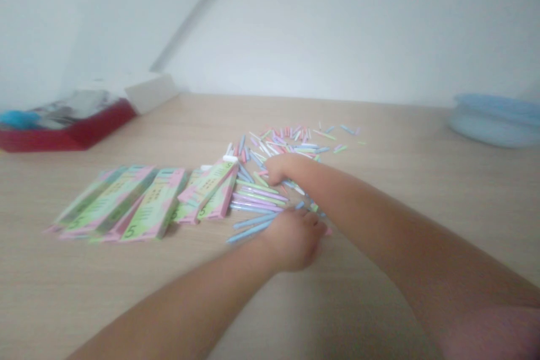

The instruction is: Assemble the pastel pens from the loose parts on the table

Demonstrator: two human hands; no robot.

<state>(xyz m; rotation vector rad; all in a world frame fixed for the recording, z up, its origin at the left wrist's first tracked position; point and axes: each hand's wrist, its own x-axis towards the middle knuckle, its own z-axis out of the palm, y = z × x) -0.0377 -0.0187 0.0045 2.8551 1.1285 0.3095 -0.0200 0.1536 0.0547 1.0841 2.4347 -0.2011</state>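
Note:
A loose spread of pastel pens (258, 198) in blue, green, purple and pink lies mid-table, with many small caps or short pieces (295, 138) scattered behind it. My left hand (295, 239) rests at the near edge of the pens, fingers curled down onto them. My right hand (279, 169) reaches across over the pile, bunched up beside the flat packs; its fingers are blurred and hidden. Several flat pink-and-green packs (143, 202) lie fanned out in a row to the left of the pens.
A red tray (71, 132) with grey and blue contents sits at the far left, with a white box (152, 90) behind it. A pale blue lidded container (495, 118) stands at the far right. A white wall backs the wooden table (422, 180).

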